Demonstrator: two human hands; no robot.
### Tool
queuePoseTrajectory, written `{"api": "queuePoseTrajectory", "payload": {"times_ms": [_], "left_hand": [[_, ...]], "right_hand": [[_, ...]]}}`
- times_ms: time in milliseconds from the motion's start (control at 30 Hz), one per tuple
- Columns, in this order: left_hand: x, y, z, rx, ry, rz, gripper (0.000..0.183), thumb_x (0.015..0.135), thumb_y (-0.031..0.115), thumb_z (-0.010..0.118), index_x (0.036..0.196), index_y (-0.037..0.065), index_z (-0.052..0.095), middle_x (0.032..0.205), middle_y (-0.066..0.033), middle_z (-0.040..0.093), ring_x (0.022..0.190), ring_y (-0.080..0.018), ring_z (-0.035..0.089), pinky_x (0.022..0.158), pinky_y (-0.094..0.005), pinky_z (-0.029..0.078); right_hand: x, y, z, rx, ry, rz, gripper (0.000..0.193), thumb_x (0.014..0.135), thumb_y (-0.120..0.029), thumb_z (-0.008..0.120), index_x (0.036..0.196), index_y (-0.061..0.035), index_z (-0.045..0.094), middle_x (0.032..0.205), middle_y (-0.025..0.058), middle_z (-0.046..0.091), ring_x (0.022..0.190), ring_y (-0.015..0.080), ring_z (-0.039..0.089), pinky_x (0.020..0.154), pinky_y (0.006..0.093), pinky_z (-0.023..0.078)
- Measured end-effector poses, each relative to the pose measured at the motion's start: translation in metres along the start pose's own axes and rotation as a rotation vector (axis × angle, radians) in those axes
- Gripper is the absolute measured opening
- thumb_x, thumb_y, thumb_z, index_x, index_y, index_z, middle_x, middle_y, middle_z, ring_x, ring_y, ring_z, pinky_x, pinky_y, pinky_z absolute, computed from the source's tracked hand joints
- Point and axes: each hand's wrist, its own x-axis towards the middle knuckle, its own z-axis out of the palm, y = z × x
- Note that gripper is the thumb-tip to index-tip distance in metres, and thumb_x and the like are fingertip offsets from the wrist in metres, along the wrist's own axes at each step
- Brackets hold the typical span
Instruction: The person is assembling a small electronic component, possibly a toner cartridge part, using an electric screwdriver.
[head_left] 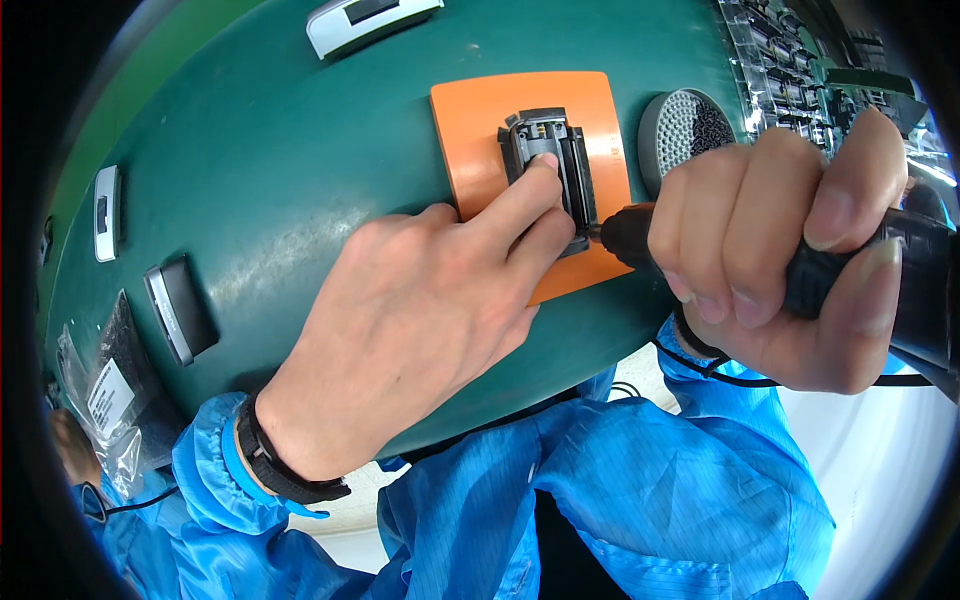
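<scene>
A small black plastic housing with an open cavity and metal contacts inside lies on an orange pad. My left hand holds the housing down, its index fingertip pressed into the cavity and the other fingers curled by its near side. In my right hand is a black electric screwdriver, wrapped by the fingers and lying nearly level. The screwdriver's tip meets the housing's lower right edge; any screw there is too small to make out.
Right of the pad stands a round grey dimpled dish with small dark screws. Beyond it is a clear tray of black parts. Silver-and-black covers lie on the green table. A labelled plastic bag sits left, near another person's hand.
</scene>
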Motion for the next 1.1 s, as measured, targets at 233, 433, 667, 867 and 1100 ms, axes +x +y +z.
{"api": "queuePoseTrajectory", "payload": {"times_ms": [233, 433, 667, 867, 1100], "left_hand": [[-0.004, -0.005, 0.003, -0.044, 0.03, 0.014, 0.06, 0.07, 0.021, 0.084, 0.121, 0.002, 0.059, 0.137, -0.0063, 0.056, 0.072, -0.0268, 0.067, 0.065, -0.037, 0.056], [0.003, -0.002, -0.001, -0.023, 0.009, 0.021, 0.065, 0.073, 0.023, 0.082, 0.13, 0.003, 0.058, 0.141, -0.0076, 0.055, 0.074, -0.029, 0.068, 0.067, -0.038, 0.057], [0.008, 0.005, -0.006, -0.017, -0.091, -0.014, 0.069, 0.073, 0.023, 0.083, 0.133, 0.001, 0.057, 0.145, -0.0112, 0.053, 0.083, -0.0294, 0.07, 0.072, -0.0383, 0.059], [0.014, 0.007, -0.004, -0.006, -0.107, -0.04, 0.074, 0.067, 0.021, 0.084, 0.133, 0.0, 0.058, 0.144, -0.0119, 0.055, 0.082, -0.03, 0.071, 0.071, -0.0376, 0.061], [0.015, 0.005, -0.003, -0.035, -0.093, -0.037, 0.072, 0.069, 0.022, 0.083, 0.133, -0.001, 0.058, 0.145, -0.0126, 0.055, 0.084, -0.031, 0.071, 0.073, -0.0387, 0.062]], "right_hand": [[-0.005, 0.002, 0.015, -0.09, 0.074, 0.034, 0.024, 0.107, -0.032, 0.051, 0.11, -0.0119, 0.039, 0.076, 0.0012, 0.055, 0.058, 0.0114, 0.052, 0.056, 0.0286, 0.047], [0.003, -0.011, 0.03, -0.233, 0.213, 0.102, 0.03, 0.103, -0.03, 0.06, 0.113, -0.0109, 0.04, 0.074, 0.0021, 0.057, 0.055, 0.0118, 0.052, 0.054, 0.0299, 0.047], [0.001, -0.045, -0.068, -0.236, 0.345, -0.133, 0.032, 0.108, -0.03, 0.034, 0.103, -0.0074, 0.057, 0.067, -0.002, 0.046, 0.05, 0.0087, 0.039, 0.046, 0.0274, 0.037], [-0.013, 0.001, -0.07, -0.159, 0.417, -0.142, 0.025, 0.107, -0.026, 0.036, 0.107, -0.0082, 0.054, 0.062, -0.0002, 0.041, 0.046, 0.0107, 0.038, 0.046, 0.0287, 0.037], [-0.016, 0.001, -0.066, -0.221, 0.466, -0.161, 0.021, 0.106, -0.024, 0.039, 0.103, -0.0069, 0.051, 0.058, 0.0009, 0.041, 0.043, 0.0107, 0.037, 0.043, 0.029, 0.036]]}}
